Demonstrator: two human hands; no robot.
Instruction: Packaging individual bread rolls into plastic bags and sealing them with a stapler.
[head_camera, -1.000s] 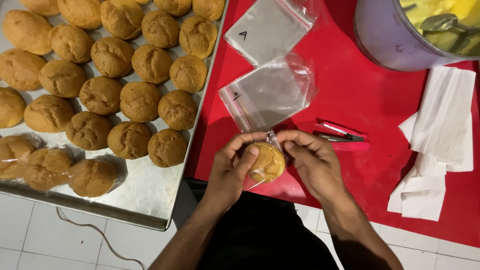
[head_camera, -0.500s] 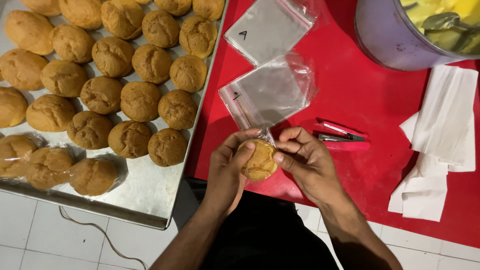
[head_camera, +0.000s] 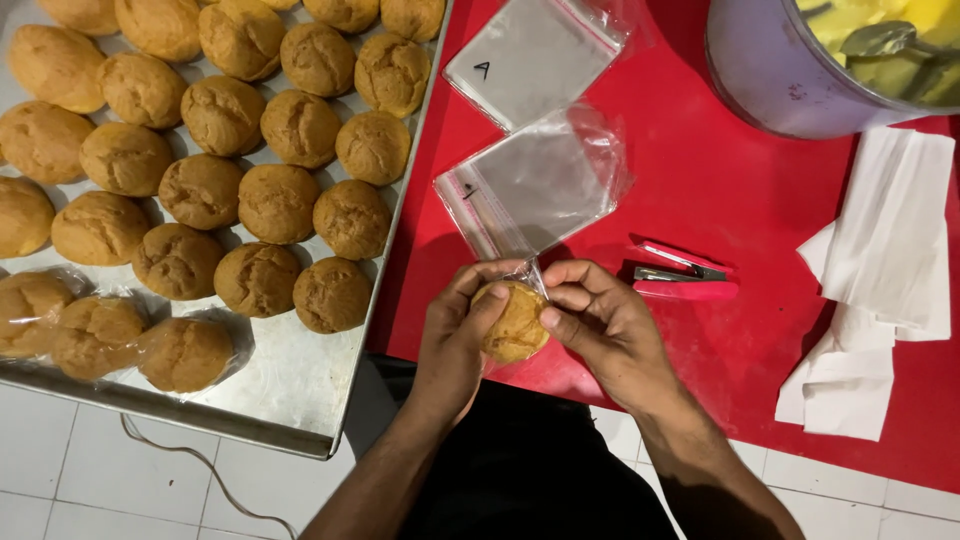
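Bun (head_camera: 512, 325) at red table (head_camera: 700, 200) edge, tray (head_camera: 300, 380) left of it.
My left hand (head_camera: 455, 335) and right hand (head_camera: 605, 325) both pinch it; stapler (head_camera: 685, 278) just right.

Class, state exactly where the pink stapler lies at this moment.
The pink stapler lies on the red table, beside the right hand, between the clear bags and the white paper stack.

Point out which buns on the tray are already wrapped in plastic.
The three wrapped buns lie in a row at the metal tray's near left corner, each under shiny clear film. All the other buns on the tray are bare.
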